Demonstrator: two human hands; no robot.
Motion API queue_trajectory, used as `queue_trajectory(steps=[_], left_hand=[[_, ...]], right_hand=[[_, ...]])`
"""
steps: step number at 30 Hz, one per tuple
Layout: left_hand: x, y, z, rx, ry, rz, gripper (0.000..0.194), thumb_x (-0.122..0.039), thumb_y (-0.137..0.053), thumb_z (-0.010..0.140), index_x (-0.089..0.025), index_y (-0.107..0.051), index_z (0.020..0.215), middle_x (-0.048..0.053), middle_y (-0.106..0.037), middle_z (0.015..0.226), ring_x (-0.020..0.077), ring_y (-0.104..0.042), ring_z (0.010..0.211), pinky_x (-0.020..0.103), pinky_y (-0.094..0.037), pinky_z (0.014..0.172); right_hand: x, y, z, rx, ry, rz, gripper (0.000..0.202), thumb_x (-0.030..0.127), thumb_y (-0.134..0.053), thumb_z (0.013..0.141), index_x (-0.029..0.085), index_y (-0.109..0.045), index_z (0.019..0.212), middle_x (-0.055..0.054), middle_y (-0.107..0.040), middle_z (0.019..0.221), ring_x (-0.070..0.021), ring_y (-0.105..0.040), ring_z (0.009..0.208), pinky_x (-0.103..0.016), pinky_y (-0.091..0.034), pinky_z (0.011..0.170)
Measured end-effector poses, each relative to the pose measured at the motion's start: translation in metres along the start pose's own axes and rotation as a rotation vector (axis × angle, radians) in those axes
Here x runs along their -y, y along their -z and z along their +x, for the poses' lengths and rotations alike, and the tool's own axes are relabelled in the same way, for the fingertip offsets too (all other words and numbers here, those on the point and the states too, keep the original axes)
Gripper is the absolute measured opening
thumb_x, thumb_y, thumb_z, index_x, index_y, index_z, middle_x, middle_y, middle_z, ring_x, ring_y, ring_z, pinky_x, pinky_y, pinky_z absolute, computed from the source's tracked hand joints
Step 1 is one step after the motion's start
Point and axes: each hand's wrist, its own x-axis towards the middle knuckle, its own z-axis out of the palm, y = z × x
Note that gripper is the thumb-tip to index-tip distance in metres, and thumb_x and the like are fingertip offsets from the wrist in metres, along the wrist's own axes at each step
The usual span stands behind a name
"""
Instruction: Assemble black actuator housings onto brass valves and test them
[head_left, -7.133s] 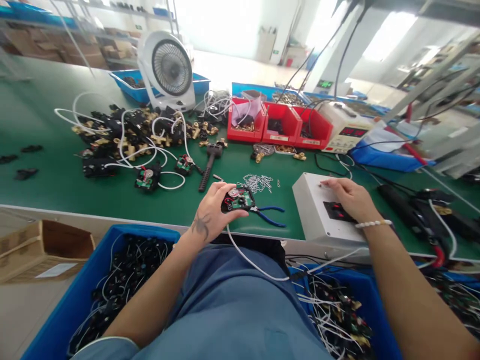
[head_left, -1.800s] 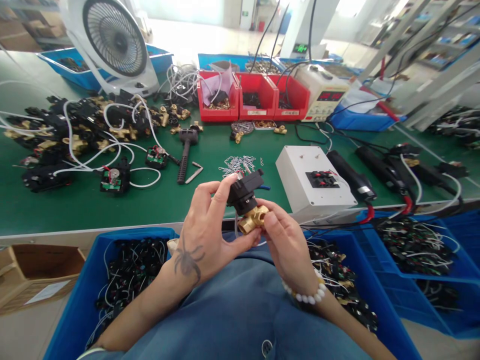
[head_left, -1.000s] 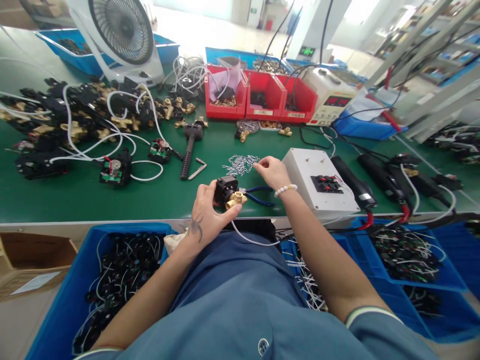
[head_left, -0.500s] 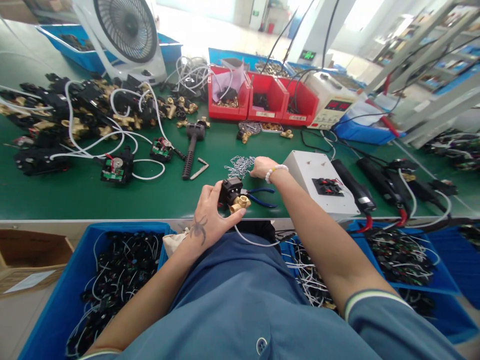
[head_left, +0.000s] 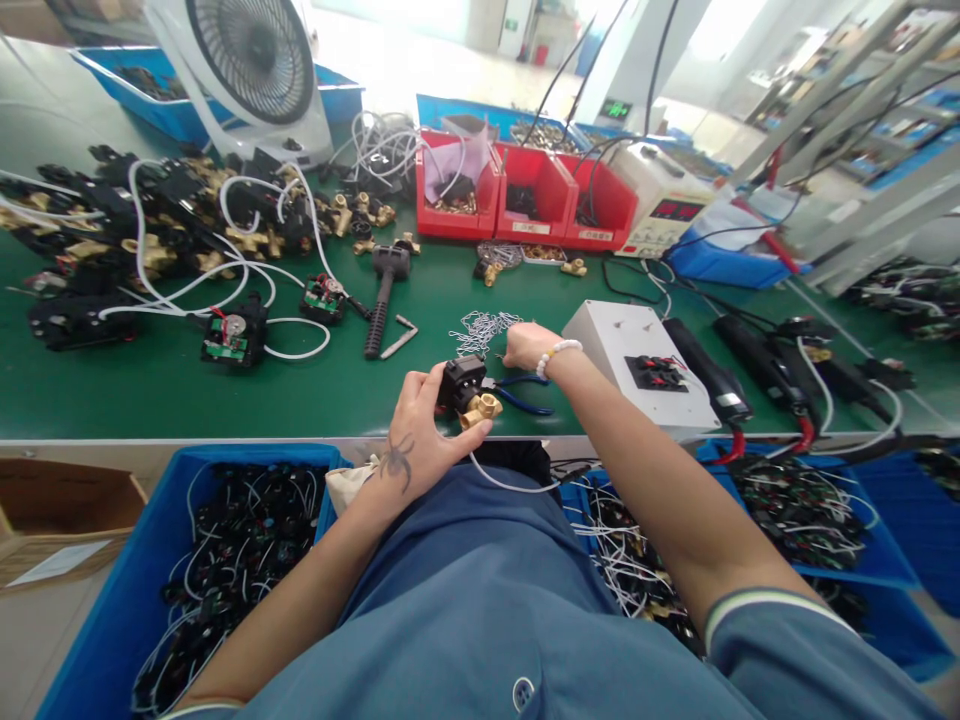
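Note:
My left hand is wrapped round a black valve actuator with a brass valve body, resting near the table's front edge. A white cable hangs from it over that edge. My right hand, with fingers pinched together, is just right of a small heap of thin metal clips. A tiny piece seems to show at its fingertips, too small to name. Blue-handled pliers lie behind the valve, their jaws partly hidden by it.
A hammer and a hex key lie to the left. Wired actuators crowd the left side. Red bins stand at the back, a grey switch box and black power screwdrivers at right. Blue crates sit below.
My right hand has drawn slightly back from the clip heap, toward me and to the right. My left hand and the valve have stayed put.

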Motion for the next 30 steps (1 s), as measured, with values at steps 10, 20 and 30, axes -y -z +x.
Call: queue_trajectory(steps=[10, 20, 30], left_hand=[[-0.002, 0.000, -0.004, -0.021, -0.024, -0.061, 0.074, -0.040, -0.078, 0.069, -0.016, -0.052, 0.134, 0.004, -0.048, 0.105, 0.0188, -0.060, 0.095, 0.036, -0.061, 0.083], [-0.025, 0.018, -0.017, -0.084, -0.150, -0.017, 0.070, -0.038, -0.076, 0.074, -0.017, -0.052, 0.137, 0.005, -0.050, 0.107, 0.0185, -0.059, 0.097, 0.033, -0.061, 0.079], [-0.048, 0.034, -0.026, -0.062, -0.279, 0.037, 0.074, -0.042, -0.076, 0.075, -0.024, -0.047, 0.141, 0.006, -0.050, 0.110, 0.0210, -0.057, 0.103, 0.037, -0.061, 0.084]], right_hand=[[-0.006, 0.002, -0.014, -0.088, -0.019, 0.178, 0.013, 0.006, -0.066, 0.076, 0.009, -0.075, 0.086, -0.015, -0.076, 0.093, -0.0244, -0.070, 0.100, -0.027, -0.052, 0.087], [-0.009, 0.001, -0.104, -0.386, 0.396, 1.119, 0.014, 0.025, -0.063, 0.090, 0.016, -0.069, 0.100, 0.000, -0.069, 0.078, -0.0074, -0.061, 0.061, -0.022, -0.053, 0.063], [0.016, 0.018, -0.166, -0.606, 0.550, 0.855, 0.015, 0.023, -0.062, 0.093, 0.030, -0.075, 0.099, 0.000, -0.072, 0.085, -0.0144, -0.068, 0.075, -0.027, -0.058, 0.069]])
